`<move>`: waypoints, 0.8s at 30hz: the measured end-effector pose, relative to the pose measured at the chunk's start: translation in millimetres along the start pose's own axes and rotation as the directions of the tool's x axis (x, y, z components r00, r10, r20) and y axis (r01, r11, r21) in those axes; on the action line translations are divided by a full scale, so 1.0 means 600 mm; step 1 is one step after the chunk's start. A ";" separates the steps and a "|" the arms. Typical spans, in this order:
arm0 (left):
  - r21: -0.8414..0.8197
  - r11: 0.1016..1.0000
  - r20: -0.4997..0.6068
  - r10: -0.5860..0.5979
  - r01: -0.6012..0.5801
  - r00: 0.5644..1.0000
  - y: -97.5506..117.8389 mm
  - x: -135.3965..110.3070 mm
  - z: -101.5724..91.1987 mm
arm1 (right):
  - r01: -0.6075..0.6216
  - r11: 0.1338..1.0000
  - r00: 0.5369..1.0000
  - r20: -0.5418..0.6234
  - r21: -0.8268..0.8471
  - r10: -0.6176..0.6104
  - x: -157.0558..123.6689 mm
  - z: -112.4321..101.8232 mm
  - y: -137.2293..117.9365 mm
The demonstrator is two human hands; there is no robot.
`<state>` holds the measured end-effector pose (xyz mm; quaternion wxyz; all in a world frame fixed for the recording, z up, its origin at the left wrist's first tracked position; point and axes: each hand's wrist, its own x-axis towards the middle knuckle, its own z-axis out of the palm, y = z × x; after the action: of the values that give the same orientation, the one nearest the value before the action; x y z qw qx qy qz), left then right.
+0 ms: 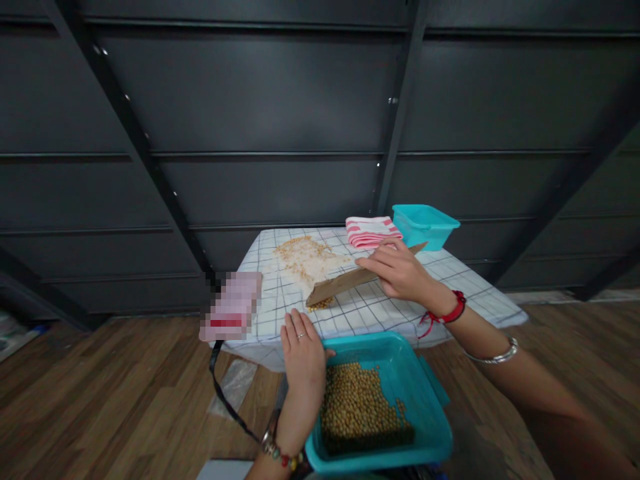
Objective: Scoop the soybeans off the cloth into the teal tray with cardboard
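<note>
My left hand point(303, 363) grips the near-left rim of a teal tray point(430, 427) half full of yellowish beans point(357, 407), held just below the table's front edge. My right hand point(400, 270) is closed on a strip of brown cardboard point(340, 285) that lies slanted on the checked tablecloth point(450, 280). A small heap of beans point(320, 305) sits at the cardboard's lower left end. Farther back, beans and pale husk point(307, 257) are spread over the cloth.
A folded red-and-white striped cloth point(373, 230) and an empty teal tub point(425, 225) stand at the table's far right. A blurred pink object point(233, 307) with a black strap point(225, 393) hangs off the left edge. Dark panelled wall behind, wooden floor around.
</note>
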<state>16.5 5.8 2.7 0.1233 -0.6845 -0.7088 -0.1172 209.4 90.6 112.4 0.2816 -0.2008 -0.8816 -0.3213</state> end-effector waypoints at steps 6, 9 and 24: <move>0.015 1.000 -0.005 -0.005 0.005 1.000 0.000 0.000 0.003 | 0.029 1.000 1.000 -0.008 0.010 -0.028 0.009 0.003 -0.005; -0.004 1.000 -0.011 -0.011 0.011 1.000 0.000 0.000 0.003 | 0.030 0.999 1.000 0.006 0.017 -0.030 0.011 0.003 -0.006; -0.006 1.000 -0.018 -0.001 0.000 1.000 -0.004 -0.001 0.003 | 0.029 0.999 1.000 -0.003 0.023 -0.029 0.012 -0.008 -0.008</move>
<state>14.2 5.6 0.6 0.1279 -0.6836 -0.7075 -0.1255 203.2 85.3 118.2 0.2802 -0.1841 -0.8878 -0.3154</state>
